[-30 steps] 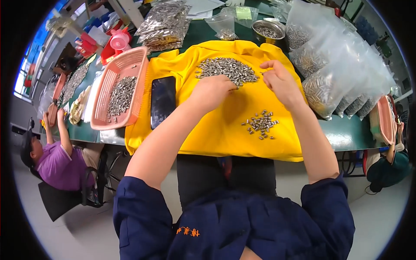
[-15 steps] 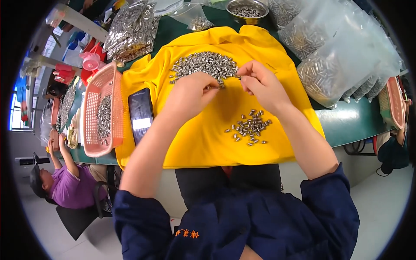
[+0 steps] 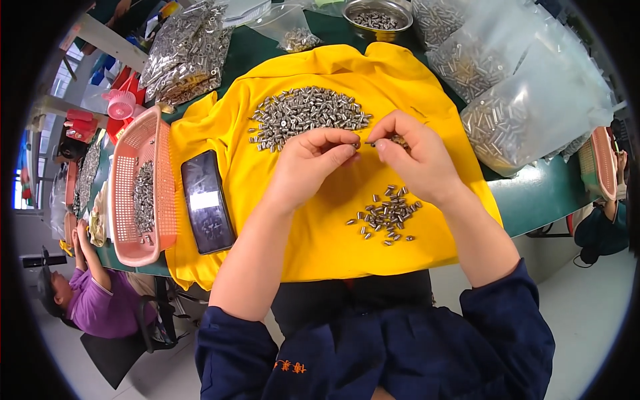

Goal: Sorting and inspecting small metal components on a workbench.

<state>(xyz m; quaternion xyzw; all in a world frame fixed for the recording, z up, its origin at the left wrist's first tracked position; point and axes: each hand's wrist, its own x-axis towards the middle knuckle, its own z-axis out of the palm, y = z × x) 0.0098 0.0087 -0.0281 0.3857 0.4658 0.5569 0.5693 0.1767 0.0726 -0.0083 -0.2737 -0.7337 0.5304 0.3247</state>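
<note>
A large pile of small metal cylinders [image 3: 303,110] lies on a yellow cloth [image 3: 267,220] before me. Nearer to me on the right is a smaller heap of the same pieces [image 3: 390,215]. Just this side of the large pile, my left hand [image 3: 319,160] pinches a small metal piece [image 3: 355,144] between thumb and fingertips. Close beside it, my right hand [image 3: 413,160] is pinched too, with a tiny dark thin part [image 3: 371,142] at its fingertips, too small to name. The fingertips of both hands nearly meet.
Left of the cloth stands a pink basket [image 3: 167,207] with metal pieces inside; a phone [image 3: 205,203] lies beside it. Bagged metal parts [image 3: 187,53] are at the back left, more bags [image 3: 500,123] at right. A metal bowl [image 3: 377,19] stands behind. A person in purple [image 3: 107,303] sits at left.
My left hand has moved from the large pile toward my right hand, carrying a small metal piece. The fingertips have come close together. The whole view has shifted slightly.
</note>
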